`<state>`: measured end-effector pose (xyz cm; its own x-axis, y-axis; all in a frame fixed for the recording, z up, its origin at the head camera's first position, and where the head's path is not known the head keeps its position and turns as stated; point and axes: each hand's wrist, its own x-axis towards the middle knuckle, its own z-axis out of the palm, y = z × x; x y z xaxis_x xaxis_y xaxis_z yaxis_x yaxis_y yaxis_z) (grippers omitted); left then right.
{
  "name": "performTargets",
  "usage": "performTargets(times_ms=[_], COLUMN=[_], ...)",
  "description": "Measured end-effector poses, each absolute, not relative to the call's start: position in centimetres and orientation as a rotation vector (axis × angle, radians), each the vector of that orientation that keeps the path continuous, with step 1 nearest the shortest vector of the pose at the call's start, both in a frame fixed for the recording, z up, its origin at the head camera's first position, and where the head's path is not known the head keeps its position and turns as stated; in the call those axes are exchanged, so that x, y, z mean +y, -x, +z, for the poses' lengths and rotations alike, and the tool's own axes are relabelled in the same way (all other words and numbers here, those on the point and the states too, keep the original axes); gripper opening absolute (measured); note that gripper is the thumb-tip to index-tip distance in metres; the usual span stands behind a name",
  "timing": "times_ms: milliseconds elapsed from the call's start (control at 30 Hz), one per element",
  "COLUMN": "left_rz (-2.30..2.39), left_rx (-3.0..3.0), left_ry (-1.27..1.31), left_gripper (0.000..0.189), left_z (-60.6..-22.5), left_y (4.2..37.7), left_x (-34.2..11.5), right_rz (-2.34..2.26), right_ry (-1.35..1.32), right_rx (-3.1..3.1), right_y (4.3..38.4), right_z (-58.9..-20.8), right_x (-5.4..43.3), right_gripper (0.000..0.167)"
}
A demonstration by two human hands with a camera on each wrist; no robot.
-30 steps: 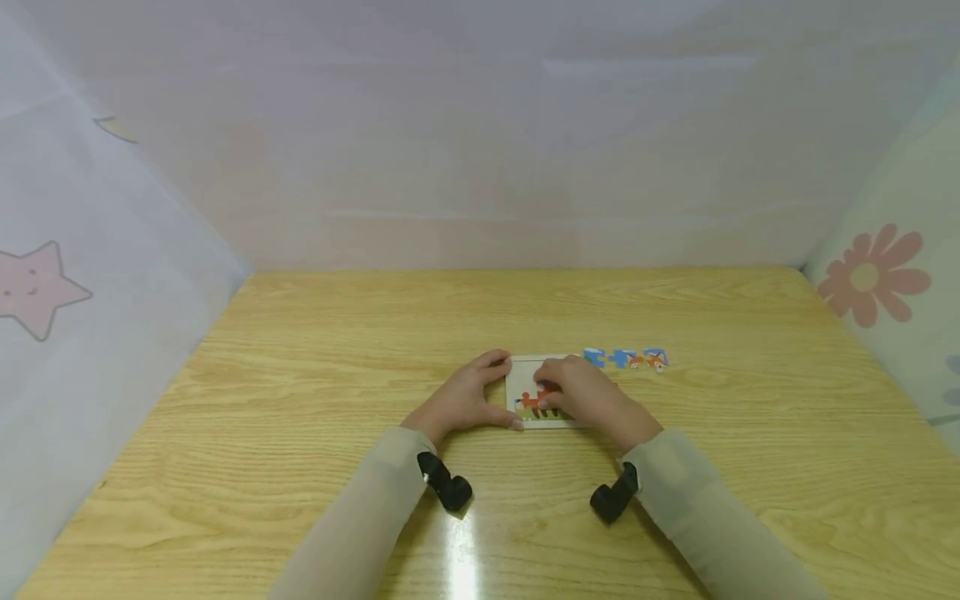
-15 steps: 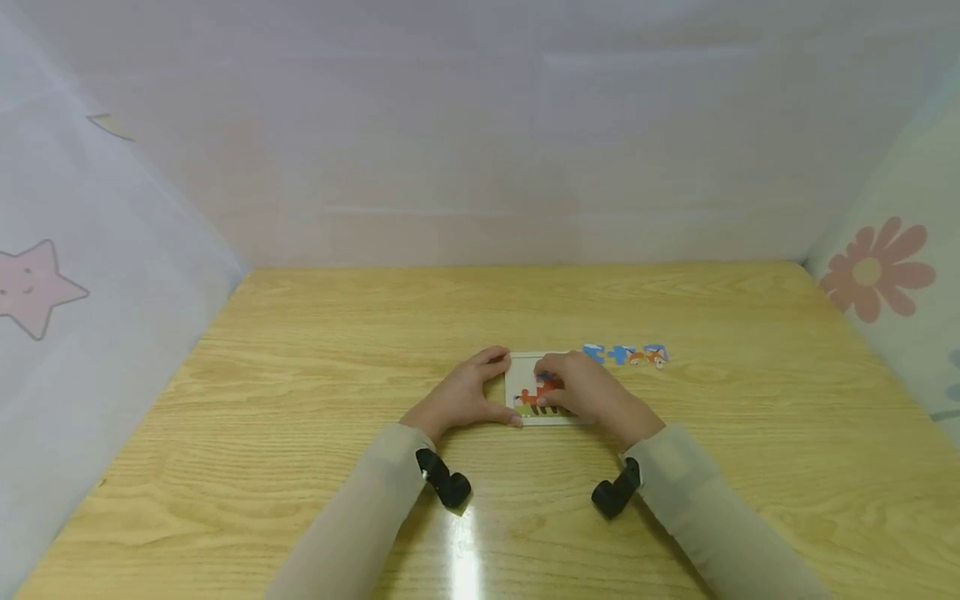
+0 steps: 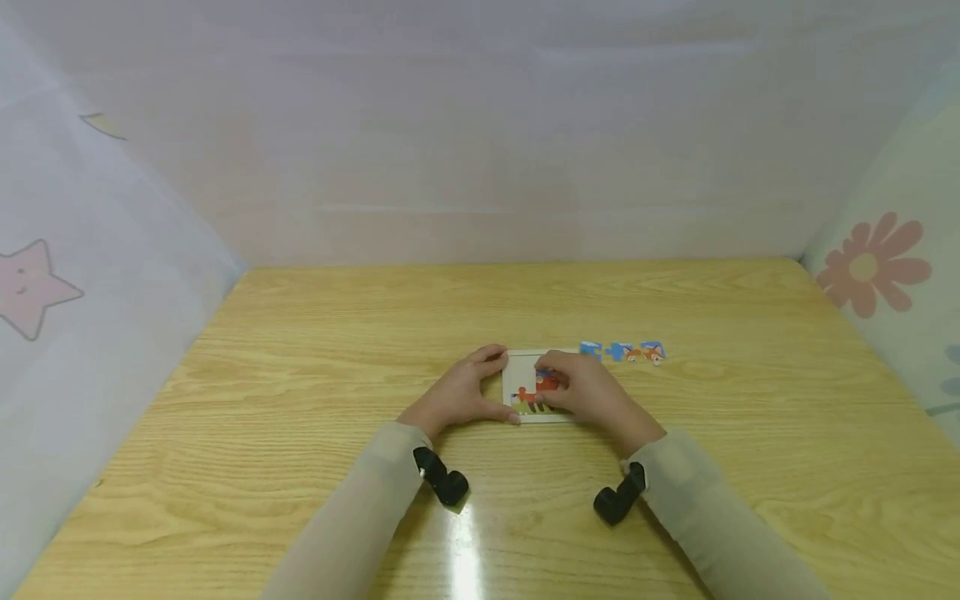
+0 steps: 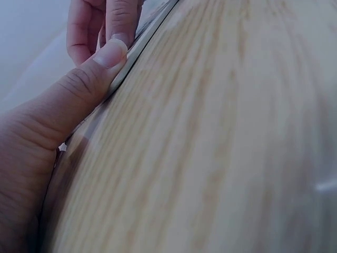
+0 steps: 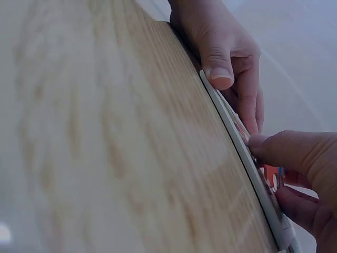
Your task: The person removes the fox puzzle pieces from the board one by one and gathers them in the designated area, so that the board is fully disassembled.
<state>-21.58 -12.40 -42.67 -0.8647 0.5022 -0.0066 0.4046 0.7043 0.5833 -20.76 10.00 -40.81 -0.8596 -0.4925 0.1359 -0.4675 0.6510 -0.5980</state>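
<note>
A small white-rimmed jigsaw puzzle tray (image 3: 518,371) lies on the table. My left hand (image 3: 459,395) holds its left side, thumb at the near corner and fingers at the far corner. Inside the tray's near part are assembled pieces (image 3: 531,402) with a red animal and green ground. Above them, my right hand (image 3: 592,390) pinches a red and blue puzzle piece (image 5: 270,174) between thumb and fingers. In the right wrist view it is at the tray's surface; whether it is seated I cannot tell. The right hand hides the tray's right part.
Several loose puzzle pieces lie in a row beyond the right hand: a blue one (image 3: 589,348) by the tray's far right corner, then others (image 3: 651,352) with orange fox parts. The wooden table (image 3: 337,350) meets pale fabric walls at the back and sides.
The piece in my right fingers has tipped, and its blue part has come into sight over the red. The left hand stays on the tray. The whole view shifts slightly.
</note>
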Motion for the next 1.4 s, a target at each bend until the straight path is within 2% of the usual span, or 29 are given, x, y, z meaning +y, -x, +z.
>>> performTargets(times_ms=[233, 500, 1167, 1400], left_rz=[0.891, 0.913, 0.921, 0.932], left_rx=[2.75, 2.739, 2.728, 2.725], left_ry=[-0.736, -0.725, -0.696, -0.7], left_gripper=[0.099, 0.098, 0.098, 0.097], left_z=[-42.8, -42.9, -43.2, -43.2], left_y=[21.7, 21.7, 22.0, 22.0], left_x=[-12.5, -12.5, -12.1, -11.9], right_rz=[-1.168, -1.254, -1.069, -0.994], right_ry=[0.816, 0.706, 0.836, 0.79], right_rx=[2.869, 2.838, 2.953, 3.003], right_y=[20.7, 20.7, 20.3, 20.1], right_z=[-41.5, -42.0, -41.2, -41.1], right_x=[9.8, 9.9, 9.6, 10.3], right_gripper=[0.029, 0.034, 0.036, 0.038])
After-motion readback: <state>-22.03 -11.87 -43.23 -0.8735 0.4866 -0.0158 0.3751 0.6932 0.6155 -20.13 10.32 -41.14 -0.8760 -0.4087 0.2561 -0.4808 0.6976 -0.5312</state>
